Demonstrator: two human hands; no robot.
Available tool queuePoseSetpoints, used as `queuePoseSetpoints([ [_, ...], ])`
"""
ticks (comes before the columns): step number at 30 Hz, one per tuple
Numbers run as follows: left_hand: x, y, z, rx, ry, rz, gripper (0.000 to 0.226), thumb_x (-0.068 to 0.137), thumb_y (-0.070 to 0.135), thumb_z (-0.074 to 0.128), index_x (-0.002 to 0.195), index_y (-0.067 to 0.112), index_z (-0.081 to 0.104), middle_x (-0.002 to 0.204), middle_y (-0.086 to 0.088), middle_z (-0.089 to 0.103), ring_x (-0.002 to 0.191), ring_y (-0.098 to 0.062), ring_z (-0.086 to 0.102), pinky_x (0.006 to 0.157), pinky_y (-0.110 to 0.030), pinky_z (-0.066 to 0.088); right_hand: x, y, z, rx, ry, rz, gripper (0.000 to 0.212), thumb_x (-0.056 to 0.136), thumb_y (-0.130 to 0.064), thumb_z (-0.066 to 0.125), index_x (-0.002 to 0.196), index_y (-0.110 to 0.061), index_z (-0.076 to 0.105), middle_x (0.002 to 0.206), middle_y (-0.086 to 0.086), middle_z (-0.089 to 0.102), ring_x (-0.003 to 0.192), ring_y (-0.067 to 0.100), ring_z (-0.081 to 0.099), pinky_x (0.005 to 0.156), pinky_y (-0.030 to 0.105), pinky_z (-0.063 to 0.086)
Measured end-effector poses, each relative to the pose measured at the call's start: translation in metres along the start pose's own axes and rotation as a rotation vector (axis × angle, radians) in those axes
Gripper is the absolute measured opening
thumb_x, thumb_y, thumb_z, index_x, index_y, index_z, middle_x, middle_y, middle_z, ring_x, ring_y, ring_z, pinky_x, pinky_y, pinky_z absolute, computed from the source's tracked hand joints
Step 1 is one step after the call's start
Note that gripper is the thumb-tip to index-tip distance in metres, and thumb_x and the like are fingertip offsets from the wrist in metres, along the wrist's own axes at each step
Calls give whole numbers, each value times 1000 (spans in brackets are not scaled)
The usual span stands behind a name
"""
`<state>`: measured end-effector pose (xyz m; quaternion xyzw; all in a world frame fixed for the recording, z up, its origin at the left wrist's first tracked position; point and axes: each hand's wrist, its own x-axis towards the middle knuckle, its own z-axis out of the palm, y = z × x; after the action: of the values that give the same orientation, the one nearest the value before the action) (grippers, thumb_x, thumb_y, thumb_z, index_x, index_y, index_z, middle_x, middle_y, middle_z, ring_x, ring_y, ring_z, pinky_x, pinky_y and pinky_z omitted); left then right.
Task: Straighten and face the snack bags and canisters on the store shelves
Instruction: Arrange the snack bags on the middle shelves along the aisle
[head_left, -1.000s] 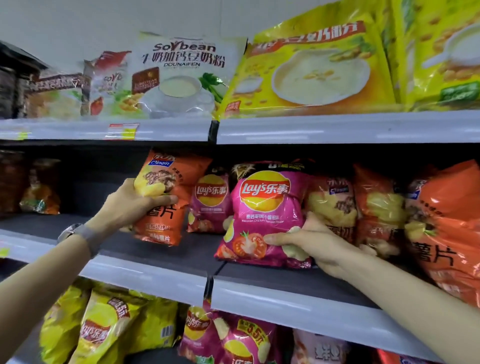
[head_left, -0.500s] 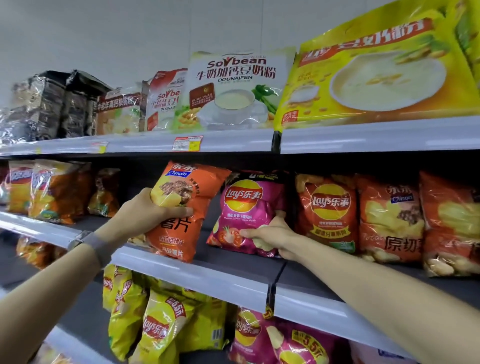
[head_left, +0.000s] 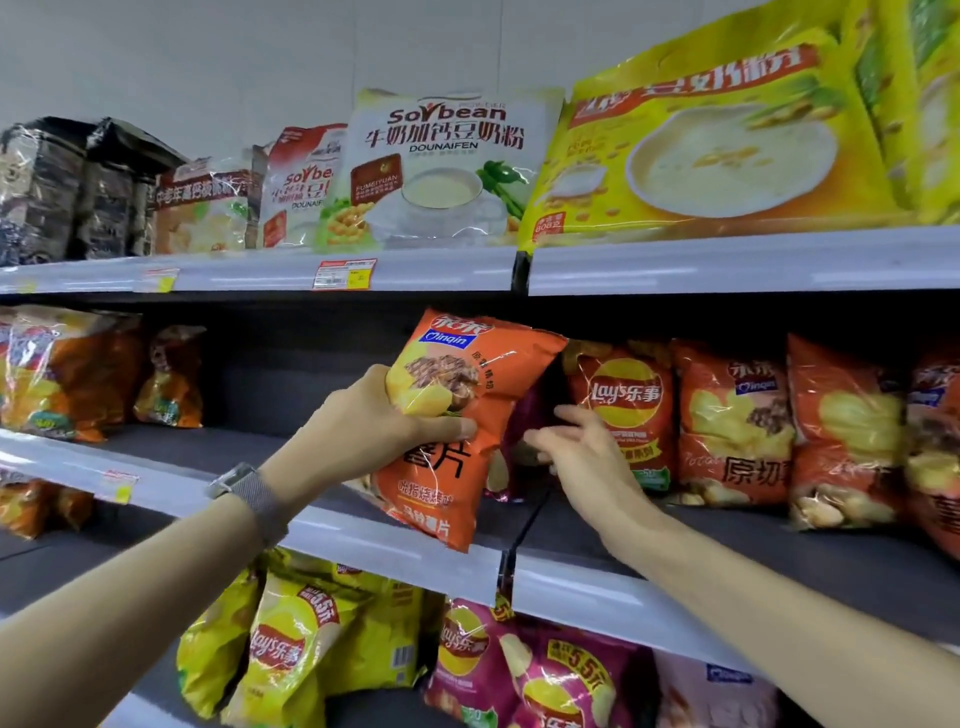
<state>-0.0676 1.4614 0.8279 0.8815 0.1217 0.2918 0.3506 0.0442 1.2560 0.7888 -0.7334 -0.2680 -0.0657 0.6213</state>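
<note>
My left hand (head_left: 374, 421) grips an orange Qinqin chip bag (head_left: 457, 447) by its left side and holds it upright over the front edge of the middle shelf (head_left: 395, 551). Behind that bag stands a pink Lay's bag (head_left: 519, 457), mostly hidden. My right hand (head_left: 582, 452) reaches in from the right with loosely spread fingers, and its fingertips touch the pink bag's right edge. Just right of it stands an orange Lay's bag (head_left: 623, 400), then more orange Qinqin bags (head_left: 732, 426), all facing forward.
The top shelf carries a white soybean powder bag (head_left: 447, 166) and a large yellow bag (head_left: 717, 145). Yellow Lay's bags (head_left: 280, 644) and pink Lay's bags (head_left: 519, 675) fill the lower shelf. The middle shelf's left stretch (head_left: 249, 447) is bare, with more bags (head_left: 62, 374) at far left.
My left hand carried the orange bag rightward, so it now covers the pink Lay's bag. My right hand loosened from its hold on the pink bag to a fingertip touch.
</note>
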Motion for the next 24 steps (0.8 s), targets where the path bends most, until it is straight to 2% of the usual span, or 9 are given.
queuePoseSetpoints([
  [4,9,44,44,26,-117,116,98,42,91,84,123,42,56,111,14,75,97,-14,74,90,-42,62,-46,3,-33,15,-145,17,66,93,-55,68,146,-39,34,118,-14,66,105,14,71,98,41,57],
  [6,10,65,71,34,-144,157,108,40,96,79,125,35,56,114,10,73,101,-17,72,90,-44,61,-53,8,-50,-14,-145,27,93,74,-78,73,150,-48,29,130,-18,64,115,13,68,103,45,55],
  [8,9,83,96,42,-147,168,113,42,98,74,128,28,52,118,6,69,105,-22,69,94,-46,58,-55,12,-70,-84,-93,20,113,59,-85,77,153,-52,24,137,-20,62,122,11,64,108,44,50],
  [12,2,114,136,-116,-223,176,115,44,100,68,134,29,52,124,6,67,113,-21,67,103,-44,55,-56,11,-118,-205,7,8,83,74,-58,84,141,-45,37,124,-22,68,115,3,66,104,34,52],
  [13,0,121,146,-171,-267,203,103,52,96,71,130,32,55,122,9,70,109,-16,69,99,-38,56,-56,12,-131,-262,28,14,81,76,-55,84,140,-43,37,121,-22,68,112,2,65,98,29,52],
  [16,-12,138,172,-323,-383,290,59,85,65,78,129,33,54,113,15,71,80,3,74,66,-14,57,-57,17,-168,-408,142,66,63,88,-33,82,136,-35,41,111,-24,63,100,-6,57,75,13,40],
  [20,-19,139,218,-329,-395,367,65,87,49,80,139,30,45,122,16,69,111,-8,69,96,-28,55,-60,31,-203,-617,336,121,54,90,-25,81,135,-27,53,120,-7,70,116,18,65,93,32,50],
  [22,-18,137,235,-333,-464,381,63,87,37,82,138,33,45,120,17,71,111,-4,69,96,-25,55,-64,31,-210,-680,359,133,61,92,-27,79,145,-19,50,131,-1,66,120,20,62,95,28,44],
  [24,-18,140,241,-376,-564,380,73,84,33,85,144,33,45,120,16,75,111,-4,71,104,-33,56,-68,29,-216,-744,359,133,63,95,-29,76,148,-16,45,136,0,62,128,22,59,94,26,40],
])
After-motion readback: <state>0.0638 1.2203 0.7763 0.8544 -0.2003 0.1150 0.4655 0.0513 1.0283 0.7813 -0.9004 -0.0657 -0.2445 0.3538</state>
